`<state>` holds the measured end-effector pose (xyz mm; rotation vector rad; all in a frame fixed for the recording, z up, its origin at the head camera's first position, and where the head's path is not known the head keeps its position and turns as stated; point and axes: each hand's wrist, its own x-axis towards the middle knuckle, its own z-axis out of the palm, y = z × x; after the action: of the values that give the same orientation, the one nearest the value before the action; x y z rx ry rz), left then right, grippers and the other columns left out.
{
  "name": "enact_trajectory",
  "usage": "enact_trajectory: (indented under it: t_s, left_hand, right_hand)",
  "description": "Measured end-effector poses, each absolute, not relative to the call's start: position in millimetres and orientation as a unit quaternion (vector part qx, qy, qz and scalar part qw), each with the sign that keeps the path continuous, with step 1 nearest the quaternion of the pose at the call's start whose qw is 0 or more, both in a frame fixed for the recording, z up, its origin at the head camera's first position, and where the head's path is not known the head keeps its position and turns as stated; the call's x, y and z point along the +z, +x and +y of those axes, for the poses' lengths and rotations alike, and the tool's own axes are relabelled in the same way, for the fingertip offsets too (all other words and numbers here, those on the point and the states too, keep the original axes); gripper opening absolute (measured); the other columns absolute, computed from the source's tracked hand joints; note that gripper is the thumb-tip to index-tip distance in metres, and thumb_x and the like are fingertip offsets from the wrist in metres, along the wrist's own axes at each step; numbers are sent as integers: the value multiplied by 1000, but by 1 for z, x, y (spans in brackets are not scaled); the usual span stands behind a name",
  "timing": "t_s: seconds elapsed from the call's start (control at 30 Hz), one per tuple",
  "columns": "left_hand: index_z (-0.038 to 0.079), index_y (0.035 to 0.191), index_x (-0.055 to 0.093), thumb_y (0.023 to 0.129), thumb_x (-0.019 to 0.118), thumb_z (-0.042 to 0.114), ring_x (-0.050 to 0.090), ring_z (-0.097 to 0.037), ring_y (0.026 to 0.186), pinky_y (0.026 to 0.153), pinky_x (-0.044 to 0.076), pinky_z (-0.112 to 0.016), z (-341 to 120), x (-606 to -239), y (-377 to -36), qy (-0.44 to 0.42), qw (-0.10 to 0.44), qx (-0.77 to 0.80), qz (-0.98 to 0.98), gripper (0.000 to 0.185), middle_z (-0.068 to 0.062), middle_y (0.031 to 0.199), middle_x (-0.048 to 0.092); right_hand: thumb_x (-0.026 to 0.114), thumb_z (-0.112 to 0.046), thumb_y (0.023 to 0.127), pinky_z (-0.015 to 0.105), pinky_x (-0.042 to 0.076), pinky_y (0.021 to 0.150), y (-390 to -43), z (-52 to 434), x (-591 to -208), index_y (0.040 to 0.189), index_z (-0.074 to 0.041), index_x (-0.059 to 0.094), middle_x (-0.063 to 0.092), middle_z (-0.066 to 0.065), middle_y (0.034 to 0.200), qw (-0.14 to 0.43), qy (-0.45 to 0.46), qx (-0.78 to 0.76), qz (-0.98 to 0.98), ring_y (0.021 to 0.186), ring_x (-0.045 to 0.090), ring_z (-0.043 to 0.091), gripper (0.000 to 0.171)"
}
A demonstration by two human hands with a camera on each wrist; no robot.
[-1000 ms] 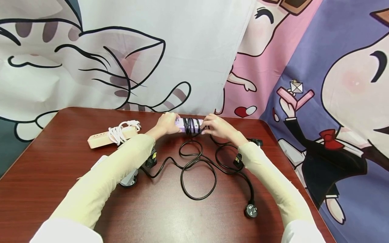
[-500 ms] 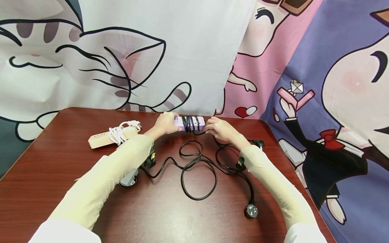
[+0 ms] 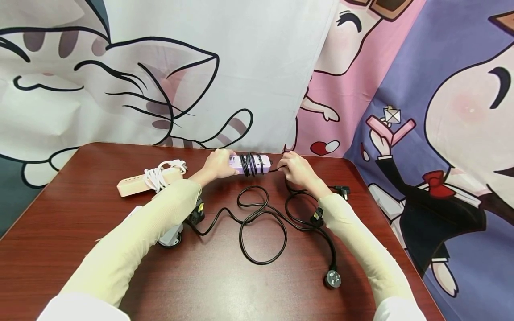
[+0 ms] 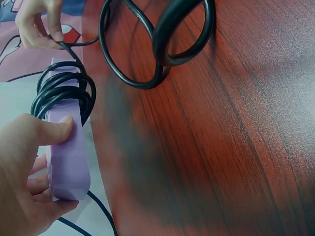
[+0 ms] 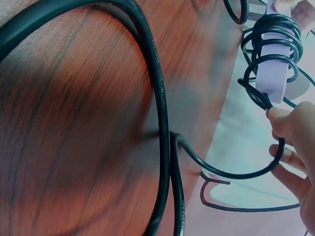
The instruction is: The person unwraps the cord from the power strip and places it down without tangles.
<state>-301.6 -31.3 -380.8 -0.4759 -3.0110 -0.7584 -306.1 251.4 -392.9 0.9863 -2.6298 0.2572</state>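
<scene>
A purple and white power strip (image 3: pixel 263 164) is held near the table's far edge, several turns of its black cord (image 3: pixel 250 165) wound round its middle. My left hand (image 3: pixel 218 164) grips its left end; in the left wrist view the thumb (image 4: pixel 63 129) lies along the purple side, with fingers round the other face. Off the strip's right end, my right hand (image 3: pixel 296 168) pinches the cord between thumb and fingers. In the right wrist view the cord (image 5: pixel 246 175) runs on from these fingers down toward the table. A two-piece black plug (image 3: pixel 342 191) lies beyond the right forearm.
A cream power strip (image 3: pixel 134 185) wrapped in white cord (image 3: pixel 155 178) lies at the left. A thick black cable (image 3: pixel 263 263) loops across the middle, its round plug (image 3: pixel 332 279) at the front right. A grey device (image 3: pixel 172 236) is partly hidden under the left sleeve. A cartoon curtain (image 3: pixel 257 89) hangs behind.
My right hand has moved right, away from the strip's end, drawing the cord out with it. My left hand keeps its grip, and the strip has shifted only slightly.
</scene>
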Motion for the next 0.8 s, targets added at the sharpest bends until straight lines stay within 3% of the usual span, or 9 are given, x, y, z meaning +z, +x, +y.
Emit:
enact_trajectory:
  t_s: [0.23, 0.8]
  left_hand:
    - [7, 121, 63, 75, 79, 29, 62, -29, 93, 80, 50, -41, -30, -380, -300, -160, 4, -248, -956, 54, -13, 106, 67]
    - [6, 120, 64, 73, 80, 28, 63, -29, 88, 77, 51, -40, -24, -381, -296, -174, 12, -250, -952, 54, -13, 101, 69]
  right_hand:
    - [69, -5, 83, 39, 50, 79, -308, 250, -393, 85, -8, 74, 68, 7, 89, 177, 298, 102, -933, 93, 59, 26, 6]
    - [69, -8, 85, 42, 52, 77, -310, 255, -395, 88, -7, 75, 69, 8, 92, 198, 216, 135, -946, 91, 59, 28, 7]
